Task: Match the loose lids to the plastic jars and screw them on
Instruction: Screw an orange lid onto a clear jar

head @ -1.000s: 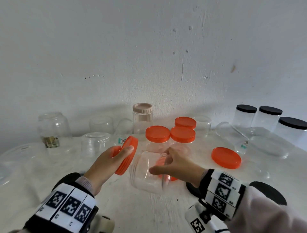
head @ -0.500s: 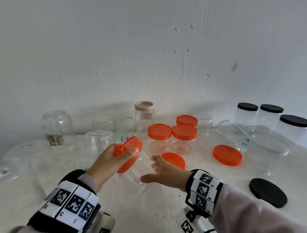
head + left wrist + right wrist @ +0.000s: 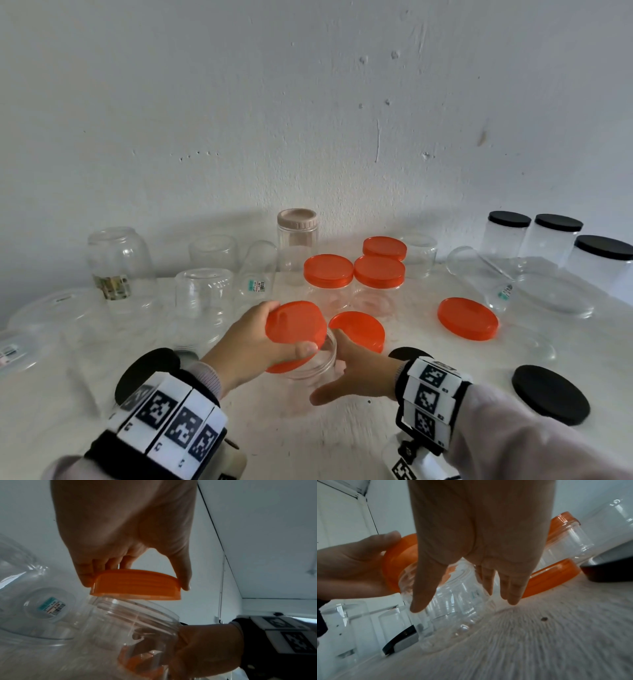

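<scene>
Now | left hand (image 3: 250,346) grips orange lid (image 3: 294,325) over jar (image 3: 308,371) | right hand (image 3: 359,373) seemingly clasps jar

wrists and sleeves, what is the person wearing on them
The left hand and right hand are bare. Each wrist carries a black band faced with white square tiles printed with black pixel-pattern markers: left band, right band. A white housing with another marker sits under the right band. The sleeves are pale pinkish, and the left cuff is ribbed.
</scene>
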A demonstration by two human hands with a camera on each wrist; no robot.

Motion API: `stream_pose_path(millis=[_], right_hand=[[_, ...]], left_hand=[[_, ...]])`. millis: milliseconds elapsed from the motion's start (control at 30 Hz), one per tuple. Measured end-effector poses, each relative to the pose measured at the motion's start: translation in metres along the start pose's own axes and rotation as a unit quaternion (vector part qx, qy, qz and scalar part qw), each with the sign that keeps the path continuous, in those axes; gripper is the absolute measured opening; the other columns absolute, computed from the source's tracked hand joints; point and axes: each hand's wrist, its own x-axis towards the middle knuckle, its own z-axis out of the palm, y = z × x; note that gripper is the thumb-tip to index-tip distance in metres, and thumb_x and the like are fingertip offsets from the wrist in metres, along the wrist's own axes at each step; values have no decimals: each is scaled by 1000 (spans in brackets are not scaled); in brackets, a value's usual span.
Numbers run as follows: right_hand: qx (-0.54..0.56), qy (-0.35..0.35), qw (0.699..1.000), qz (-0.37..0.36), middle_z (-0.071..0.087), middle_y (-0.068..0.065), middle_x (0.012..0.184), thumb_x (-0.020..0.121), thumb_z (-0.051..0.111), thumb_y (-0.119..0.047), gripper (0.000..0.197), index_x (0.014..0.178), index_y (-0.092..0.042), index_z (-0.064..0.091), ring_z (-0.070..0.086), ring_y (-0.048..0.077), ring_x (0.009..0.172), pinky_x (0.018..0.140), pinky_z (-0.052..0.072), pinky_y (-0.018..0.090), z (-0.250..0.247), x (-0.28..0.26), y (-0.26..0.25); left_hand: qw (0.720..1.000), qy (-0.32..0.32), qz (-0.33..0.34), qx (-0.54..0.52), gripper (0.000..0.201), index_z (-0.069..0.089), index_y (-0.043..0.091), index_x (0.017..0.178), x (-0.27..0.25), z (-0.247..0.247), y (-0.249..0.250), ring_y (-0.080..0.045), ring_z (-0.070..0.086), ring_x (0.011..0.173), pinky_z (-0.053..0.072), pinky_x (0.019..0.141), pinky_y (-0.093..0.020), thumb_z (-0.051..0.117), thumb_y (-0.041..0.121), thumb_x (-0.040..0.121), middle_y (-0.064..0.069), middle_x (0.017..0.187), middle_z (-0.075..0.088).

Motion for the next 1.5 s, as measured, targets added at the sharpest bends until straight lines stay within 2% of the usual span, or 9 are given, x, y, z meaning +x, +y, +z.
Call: stream_pose_path(millis=[133, 400, 600, 733, 800, 900, 1000, 1233, 1500], right_hand=[[-3, 2, 1000, -11, 45, -13, 139, 62, 83, -53, 111, 147, -34, 14, 42, 13, 129, 110, 35, 42, 1, 1, 2], [-12, 9, 1000, -2, 47, -8, 139, 62, 84, -52, 110, 146, -30, 16, 43, 18, 129, 109, 34, 46, 0, 5, 3], [-14, -2, 1000, 14, 34, -7, 150, 56, 87, -48, 118, 146, -36, 11, 34, 20, 137, 112, 29, 46, -17, 1, -2], [-40, -7, 997, -58, 17, -8, 156, 59, 89, -40, 125, 146, -44, 0, 23, 18, 140, 114, 26, 46, -38, -4, -24], [-101, -24, 991, -79, 12, -14, 156, 61, 86, -45, 120, 147, -45, 2, 18, 16, 141, 114, 25, 48, -40, -2, -42], [-238, -64, 967, -67, 15, -14, 154, 65, 80, -54, 110, 147, -46, 7, 18, 19, 141, 112, 25, 51, -39, 5, -70], [-335, -93, 937, -38, 23, -7, 150, 70, 77, -51, 103, 148, -44, 10, 26, 25, 138, 106, 33, 54, -39, 13, -92], [-445, -122, 887, -1, 22, -8, 144, 63, 78, -57, 105, 145, -51, 13, 35, 31, 133, 94, 42, 56, -41, 18, -109], [-441, -103, 891, 23, 23, -5, 146, 56, 67, -78, 106, 144, -45, 17, 41, 33, 127, 84, 43, 53, -38, 21, -108]], left_hand=[[994, -11, 32, 102, 108, 27, 23, 145, 4, 10, 5, -8, 40, 119, 36, 99, -23, 80, 58, 58, 7, 141, 37], [983, -31, 25, 181, 116, 14, 22, 150, 11, 19, 7, -15, 26, 139, 29, 113, -33, 75, 63, 61, 3, 154, 23], [990, -74, -2, 119, 138, -8, 25, 151, 7, 11, -4, -16, 15, 144, 22, 117, -37, 80, 63, 52, 6, 159, 2], [991, -109, -53, 52, 139, -16, 25, 149, 5, 4, -21, -17, 29, 136, 26, 110, -28, 88, 41, 57, 2, 155, 15], [991, -119, -57, 31, 133, -12, 24, 149, 6, 6, -29, -14, 37, 125, 31, 99, -20, 88, 29, 62, 3, 145, 30], [992, -117, -44, -24, 119, 6, 25, 147, 10, 12, -38, -2, 48, 106, 39, 77, -6, 88, 17, 61, 16, 120, 43], [991, -114, -36, -59, 106, 22, 27, 139, 13, 15, -46, 3, 50, 103, 43, 69, -4, 90, 15, 59, 16, 117, 48], [991, -106, -22, -81, 102, 33, 25, 134, 17, 14, -56, -4, 52, 114, 48, 94, -24, 93, 20, 53, 11, 123, 53], [987, -115, -25, -112, 102, 35, 23, 134, 16, 13, -55, -14, 53, 118, 46, 103, -38, 94, 18, 50, 4, 125, 56]])
